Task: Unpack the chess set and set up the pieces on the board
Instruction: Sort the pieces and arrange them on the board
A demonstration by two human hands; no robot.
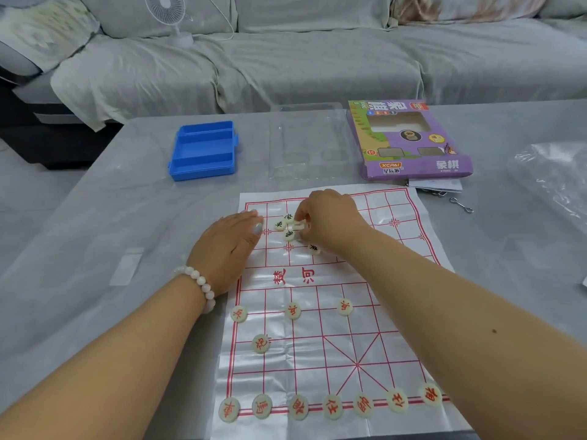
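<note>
A thin plastic chess board with red lines lies on the table. Red-lettered cream pieces stand along its near row, and several more sit on the rows above, such as one piece. A small heap of black-lettered pieces lies on the far half. My right hand pinches a cream piece at that heap. My left hand rests flat on the board's left edge beside the heap, fingers together, holding nothing.
A blue plastic case sits open at the far left. Beyond the board lie a clear tray and the purple chess box. A crumpled plastic bag and small metal hooks are at the right. A sofa stands behind.
</note>
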